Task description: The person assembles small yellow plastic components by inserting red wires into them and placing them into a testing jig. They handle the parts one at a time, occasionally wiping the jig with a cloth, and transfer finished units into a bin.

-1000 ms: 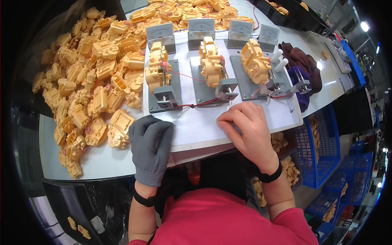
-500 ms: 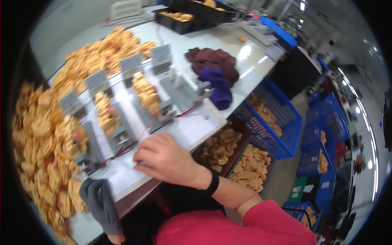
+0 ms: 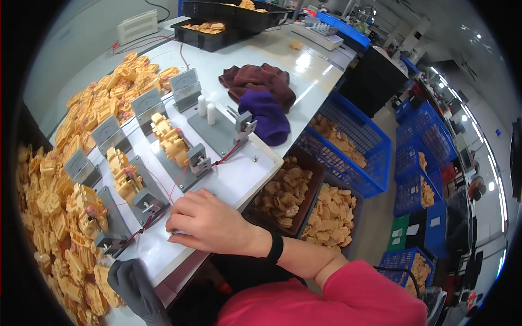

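My right hand [image 3: 204, 223], bare with a black wristband, is closed over the front edge of a white board [image 3: 239, 187]. Its fingers curl toward the thumb, and whatever they may hold is hidden. At the lower left, my left hand [image 3: 133, 288] wears a grey glove beside the board's corner and loose yellow plastic parts [image 3: 95, 299]; its fingertips are hidden. Grey fixtures with dial meters line the board. Yellow assemblies sit on three of them: the left one [image 3: 87, 209], the middle one [image 3: 124, 174] and the right one [image 3: 171, 138]. The fourth fixture [image 3: 217, 133] bears only two white posts.
A heap of yellow parts [image 3: 49, 201] covers the table's left side. Purple cloth [image 3: 263, 117] and maroon cloth [image 3: 255, 81] lie beyond the fixtures. Black trays [image 3: 201, 39] stand at the back. Below the right edge are a blue crate [image 3: 375, 163] and a brown bin [image 3: 312, 204].
The whole view has shifted and become sharper, with the cloths and fixtures now farther left. Both hands keep roughly their places by the board's front edge. Nothing is visibly picked up or released.
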A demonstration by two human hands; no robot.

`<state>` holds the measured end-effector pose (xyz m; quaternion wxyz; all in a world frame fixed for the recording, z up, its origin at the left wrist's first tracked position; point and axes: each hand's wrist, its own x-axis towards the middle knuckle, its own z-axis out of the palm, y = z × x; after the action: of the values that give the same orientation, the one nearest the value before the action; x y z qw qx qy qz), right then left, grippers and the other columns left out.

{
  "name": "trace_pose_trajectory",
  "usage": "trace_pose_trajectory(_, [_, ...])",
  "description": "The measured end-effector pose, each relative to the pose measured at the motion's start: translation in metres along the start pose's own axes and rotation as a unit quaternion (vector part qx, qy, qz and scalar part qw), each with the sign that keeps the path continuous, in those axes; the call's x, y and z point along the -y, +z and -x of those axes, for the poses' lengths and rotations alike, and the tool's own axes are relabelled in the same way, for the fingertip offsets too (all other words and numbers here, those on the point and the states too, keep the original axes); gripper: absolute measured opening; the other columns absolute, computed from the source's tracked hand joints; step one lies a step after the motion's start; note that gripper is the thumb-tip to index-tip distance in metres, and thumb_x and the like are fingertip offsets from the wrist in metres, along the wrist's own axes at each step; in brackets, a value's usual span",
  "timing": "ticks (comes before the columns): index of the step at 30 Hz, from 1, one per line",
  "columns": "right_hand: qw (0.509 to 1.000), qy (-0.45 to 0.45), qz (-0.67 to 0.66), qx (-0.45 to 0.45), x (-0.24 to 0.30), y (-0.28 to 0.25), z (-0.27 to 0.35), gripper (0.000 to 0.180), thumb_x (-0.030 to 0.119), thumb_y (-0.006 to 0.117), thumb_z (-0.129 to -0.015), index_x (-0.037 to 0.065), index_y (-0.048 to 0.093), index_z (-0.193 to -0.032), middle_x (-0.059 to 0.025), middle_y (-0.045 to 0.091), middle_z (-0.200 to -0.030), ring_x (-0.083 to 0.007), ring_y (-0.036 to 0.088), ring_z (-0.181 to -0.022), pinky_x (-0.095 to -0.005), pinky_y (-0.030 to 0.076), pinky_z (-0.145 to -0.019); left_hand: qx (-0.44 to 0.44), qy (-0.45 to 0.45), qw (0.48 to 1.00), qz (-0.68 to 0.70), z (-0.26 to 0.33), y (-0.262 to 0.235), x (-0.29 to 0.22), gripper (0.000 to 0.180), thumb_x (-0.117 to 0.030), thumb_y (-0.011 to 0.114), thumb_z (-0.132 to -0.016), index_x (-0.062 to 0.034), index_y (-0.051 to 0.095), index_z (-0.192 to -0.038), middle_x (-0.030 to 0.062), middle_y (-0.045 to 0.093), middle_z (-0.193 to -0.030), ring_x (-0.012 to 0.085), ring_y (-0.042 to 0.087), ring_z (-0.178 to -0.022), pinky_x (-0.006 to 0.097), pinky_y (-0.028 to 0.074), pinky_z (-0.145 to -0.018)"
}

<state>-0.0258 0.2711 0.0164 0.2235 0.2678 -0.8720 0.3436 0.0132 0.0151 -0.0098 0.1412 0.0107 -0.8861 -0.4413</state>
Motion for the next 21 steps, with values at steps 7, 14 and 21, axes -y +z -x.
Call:
trace_pose_trajectory(7, [1.0,-0.013,0.006,0.009,0.0,0.005,-0.009,0.018,0.024,0.077,-0.082,0.013,0.064,-0.09,-0.002,0.057,-0.092,-0.0232,0.058,-0.092,-0.0381,0.044,-0.083,-0.035,0.008,0.999,0.009,0.004,-0.002,0.011,0.014,-0.003,0.061,-0.095,0.0013,0.062,-0.108,0.0142,0.047,-0.123,0.0264,0.051,-0.113,0.036,0.044,-0.095])
trace_pose_trajectory(14, [0.994,0.043,-0.091,-0.04,0.005,0.0,-0.006,0.019,0.006,0.078,-0.082,0.008,0.068,-0.099,-0.0072,0.067,-0.095,-0.0267,0.063,-0.091,-0.0374,0.051,-0.08,-0.054,0.12,0.99,-0.059,-0.005,-0.007,-0.008,0.017,-0.004,0.075,-0.083,-0.0055,0.069,-0.098,0.0108,0.059,-0.1,0.0305,0.055,-0.1,0.041,0.043,-0.089])
trace_pose_trajectory(21, [0.963,0.083,-0.254,-0.012,0.045,-0.009,0.001,0.011,0.01,0.079,-0.086,0.007,0.071,-0.093,-0.003,0.067,-0.075,-0.0206,0.062,-0.064,-0.0299,0.049,-0.062,-0.054,0.121,0.989,-0.067,-0.001,-0.008,-0.014,0.016,-0.001,0.074,-0.083,-0.0057,0.07,-0.097,0.0096,0.06,-0.103,0.0287,0.054,-0.104,0.038,0.045,-0.09])
